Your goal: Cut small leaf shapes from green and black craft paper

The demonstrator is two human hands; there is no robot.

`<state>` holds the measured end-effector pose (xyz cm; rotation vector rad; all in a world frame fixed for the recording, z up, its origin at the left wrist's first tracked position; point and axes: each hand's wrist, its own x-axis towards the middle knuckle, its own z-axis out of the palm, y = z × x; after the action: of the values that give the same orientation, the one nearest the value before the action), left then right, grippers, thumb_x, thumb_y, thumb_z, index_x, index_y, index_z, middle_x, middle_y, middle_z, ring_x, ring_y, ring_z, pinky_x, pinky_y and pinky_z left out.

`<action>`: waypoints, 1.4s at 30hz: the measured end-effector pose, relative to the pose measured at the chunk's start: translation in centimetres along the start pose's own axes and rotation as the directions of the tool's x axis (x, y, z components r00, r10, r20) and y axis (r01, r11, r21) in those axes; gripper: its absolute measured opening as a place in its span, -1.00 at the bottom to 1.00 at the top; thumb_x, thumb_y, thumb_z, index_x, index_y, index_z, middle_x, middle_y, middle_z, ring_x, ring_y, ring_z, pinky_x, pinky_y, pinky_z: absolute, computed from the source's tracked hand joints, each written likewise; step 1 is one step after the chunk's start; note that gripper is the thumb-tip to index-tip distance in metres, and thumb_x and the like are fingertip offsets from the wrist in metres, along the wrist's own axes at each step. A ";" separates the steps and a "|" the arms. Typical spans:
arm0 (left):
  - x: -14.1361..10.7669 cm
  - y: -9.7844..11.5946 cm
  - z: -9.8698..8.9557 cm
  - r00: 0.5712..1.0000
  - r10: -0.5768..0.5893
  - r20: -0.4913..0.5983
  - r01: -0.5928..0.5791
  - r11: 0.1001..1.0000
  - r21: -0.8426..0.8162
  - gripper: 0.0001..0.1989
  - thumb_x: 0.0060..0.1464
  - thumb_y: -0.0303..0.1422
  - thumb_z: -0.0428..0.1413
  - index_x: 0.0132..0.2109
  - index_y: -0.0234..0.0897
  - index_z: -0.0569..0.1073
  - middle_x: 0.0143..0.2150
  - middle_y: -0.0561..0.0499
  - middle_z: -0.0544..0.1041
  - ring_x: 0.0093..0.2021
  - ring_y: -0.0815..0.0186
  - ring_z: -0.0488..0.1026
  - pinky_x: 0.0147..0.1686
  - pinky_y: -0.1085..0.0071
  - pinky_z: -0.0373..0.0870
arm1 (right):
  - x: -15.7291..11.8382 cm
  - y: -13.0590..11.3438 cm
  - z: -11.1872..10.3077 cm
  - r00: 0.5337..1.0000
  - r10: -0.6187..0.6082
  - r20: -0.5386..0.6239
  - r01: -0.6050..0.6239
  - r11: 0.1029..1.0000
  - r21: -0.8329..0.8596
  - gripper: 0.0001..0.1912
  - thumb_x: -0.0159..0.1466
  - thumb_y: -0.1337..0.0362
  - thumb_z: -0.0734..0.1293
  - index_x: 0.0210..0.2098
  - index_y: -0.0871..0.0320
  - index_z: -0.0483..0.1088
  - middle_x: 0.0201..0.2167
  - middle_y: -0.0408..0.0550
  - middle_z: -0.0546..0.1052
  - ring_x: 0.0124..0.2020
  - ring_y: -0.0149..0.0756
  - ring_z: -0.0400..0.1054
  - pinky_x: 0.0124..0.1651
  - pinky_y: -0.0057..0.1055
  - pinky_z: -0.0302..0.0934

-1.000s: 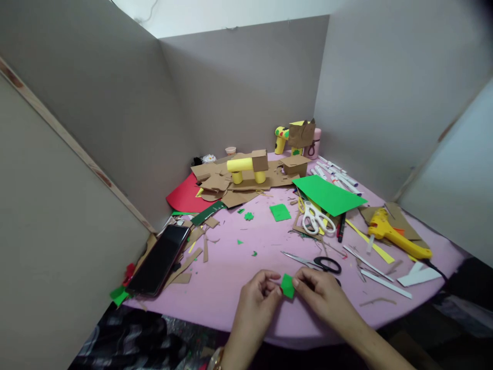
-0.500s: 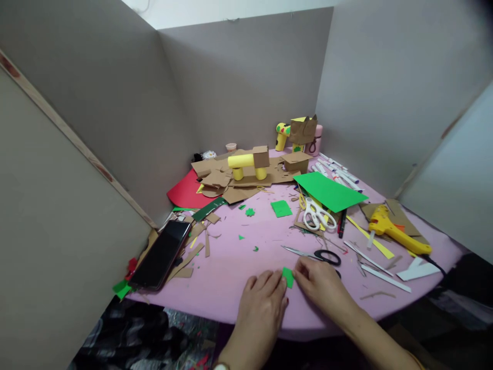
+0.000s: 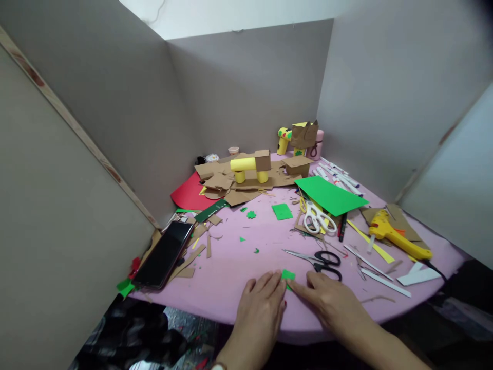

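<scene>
A small piece of green paper point(image 3: 288, 275) lies near the table's front edge, between my hands. My left hand point(image 3: 260, 302) has its fingers close together and holds the left edge of the paper down. From the other side, my right hand point(image 3: 327, 299) presses on the paper with its outstretched index finger, the other fingers loosely curled. Part of the paper is hidden by the fingertips. Black-handled scissors point(image 3: 319, 259) lie just beyond my right hand, their blades pointing left. A larger green square point(image 3: 282, 211) and a green cut-out flower point(image 3: 251, 214) lie farther back.
A phone point(image 3: 165, 254) lies at left among cardboard scraps. White scissors point(image 3: 316, 220), a green sheet point(image 3: 331, 195) and a yellow glue gun point(image 3: 398, 236) are on the right. Behind stands a yellow-tube and cardboard figure point(image 3: 246, 164) on cardboard point(image 3: 283, 177). Grey panels point(image 3: 250, 87) enclose the table.
My right hand has gone from fingertips at the paper's right edge to pressing on it with the index finger. Less of the paper shows. My left hand stays nearly still.
</scene>
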<state>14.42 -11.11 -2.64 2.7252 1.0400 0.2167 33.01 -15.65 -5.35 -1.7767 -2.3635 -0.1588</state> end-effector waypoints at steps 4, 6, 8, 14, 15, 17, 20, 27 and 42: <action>0.0 0.3 -0.3 1.000 -0.013 0.016 0.013 1.000 0.012 -0.62 0.21 -0.40 -0.13 0.15 -0.21 0.29 0.23 0.01 0.29 0.18 0.16 0.24 0.06 0.08 0.26 | -0.5 -0.3 0.3 0.996 -0.067 -0.053 0.063 0.995 -0.071 -0.54 0.13 0.44 0.35 0.01 -0.01 0.36 -0.49 -0.06 0.46 -0.49 -0.20 0.37 -0.49 -0.39 0.08; 0.1 0.3 -0.3 1.000 -0.026 0.017 0.025 1.000 0.016 -0.61 0.22 -0.36 -0.15 0.18 -0.20 0.26 0.25 -0.01 0.26 0.20 0.16 0.21 0.08 0.06 0.23 | -0.5 -0.3 0.4 0.996 -0.073 -0.057 0.069 0.996 -0.063 -0.56 0.13 0.42 0.36 -0.01 -0.02 0.37 -0.50 -0.08 0.46 -0.50 -0.22 0.36 -0.50 -0.40 0.06; 0.4 0.1 -0.3 1.000 -0.006 0.013 0.006 1.000 0.030 -0.59 0.23 -0.29 -0.15 0.20 -0.18 0.22 0.26 -0.03 0.23 0.22 0.14 0.18 0.09 0.00 0.20 | -0.3 -0.2 0.3 0.995 -0.076 -0.058 0.073 0.996 -0.053 -0.56 0.13 0.41 0.37 -0.01 -0.03 0.38 -0.50 -0.09 0.46 -0.51 -0.25 0.35 -0.50 -0.41 0.05; 1.7 -0.9 -0.7 1.000 0.027 -0.012 -0.026 0.995 0.093 -0.60 0.23 -0.26 -0.13 0.19 -0.10 0.23 0.27 -0.08 0.21 0.24 0.08 0.14 0.08 -0.15 0.12 | -0.2 -0.3 0.0 0.997 -0.044 -0.056 0.041 0.998 -0.049 -0.60 0.18 0.41 0.31 -0.02 -0.07 0.38 -0.51 -0.09 0.45 -0.51 -0.26 0.33 -0.49 -0.42 0.04; 1.6 -0.9 -0.8 1.000 0.004 -0.025 -0.002 0.995 0.096 -0.60 0.23 -0.28 -0.13 0.20 -0.13 0.22 0.27 -0.09 0.21 0.24 0.07 0.13 0.08 -0.17 0.12 | -0.3 -0.4 0.0 0.998 -0.041 -0.053 0.038 0.998 -0.047 -0.59 0.17 0.42 0.31 -0.02 -0.07 0.38 -0.50 -0.09 0.45 -0.50 -0.26 0.34 -0.48 -0.42 0.05; 1.0 -0.7 -0.8 0.998 -0.031 -0.048 0.036 0.995 0.092 -0.59 0.22 -0.32 -0.12 0.20 -0.17 0.21 0.27 -0.09 0.21 0.24 0.07 0.13 0.08 -0.17 0.11 | -0.3 -0.4 0.0 0.998 -0.040 -0.044 0.038 0.998 -0.043 -0.57 0.16 0.43 0.32 -0.01 -0.07 0.38 -0.49 -0.08 0.46 -0.49 -0.25 0.35 -0.47 -0.41 0.06; -0.1 -0.1 -0.5 0.999 0.001 -0.039 0.001 0.999 0.054 -0.61 0.22 -0.33 -0.11 0.18 -0.13 0.24 0.26 -0.02 0.24 0.23 0.10 0.16 0.09 -0.13 0.14 | -0.4 -0.3 0.1 0.999 -0.039 -0.031 0.038 0.999 -0.038 -0.55 0.15 0.43 0.32 0.01 -0.06 0.36 -0.48 -0.07 0.47 -0.47 -0.21 0.37 -0.47 -0.40 0.07; -0.6 0.4 -0.2 1.000 -0.021 -0.007 0.020 0.999 -0.033 -0.63 0.25 -0.35 -0.15 0.16 -0.09 0.26 0.25 0.02 0.26 0.24 0.18 0.16 0.11 -0.12 0.11 | -0.4 -0.2 -0.5 0.999 -0.048 -0.002 0.048 0.999 -0.011 -0.57 0.17 0.42 0.32 0.01 -0.06 0.37 -0.49 -0.10 0.47 -0.46 -0.24 0.40 -0.45 -0.43 0.15; -1.0 0.4 0.0 0.998 -0.006 -0.056 0.005 1.000 -0.011 -0.62 0.22 -0.39 -0.12 0.16 -0.13 0.26 0.23 -0.04 0.28 0.22 0.18 0.18 0.11 -0.05 0.14 | -0.6 -1.6 -0.8 1.000 -0.016 -0.023 0.016 1.000 0.023 -0.64 0.23 0.30 0.28 0.03 0.10 0.36 -0.41 0.00 0.49 -0.41 -0.15 0.41 -0.40 -0.31 0.23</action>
<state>13.98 -12.06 -2.60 2.7210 1.0580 0.2987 31.72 -16.81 -4.63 -1.7366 -2.3547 -0.1516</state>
